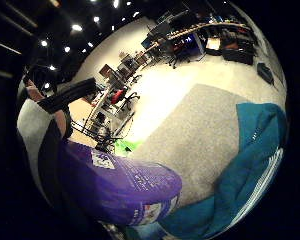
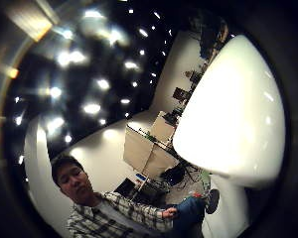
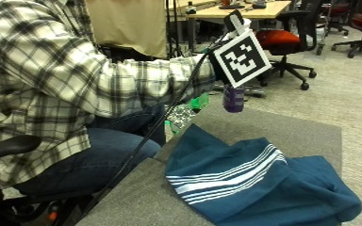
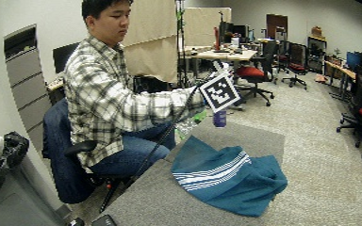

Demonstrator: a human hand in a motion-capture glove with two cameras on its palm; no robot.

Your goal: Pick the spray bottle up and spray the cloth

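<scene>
Outside view – one spray bottle (image 3: pixel 233 100) held aloft, one cloth (image 3: pixel 256 188) below

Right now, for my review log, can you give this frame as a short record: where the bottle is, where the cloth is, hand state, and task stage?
bottle: purple spray bottle lifted above the grey table, held in the gloved right hand
cloth: teal cloth with white stripes, crumpled on the table, below and in front of the bottle
grip: fingers hidden behind the marker; the palm view shows the bottle close against the palm
stage: bottle picked up; no spray visible
</scene>
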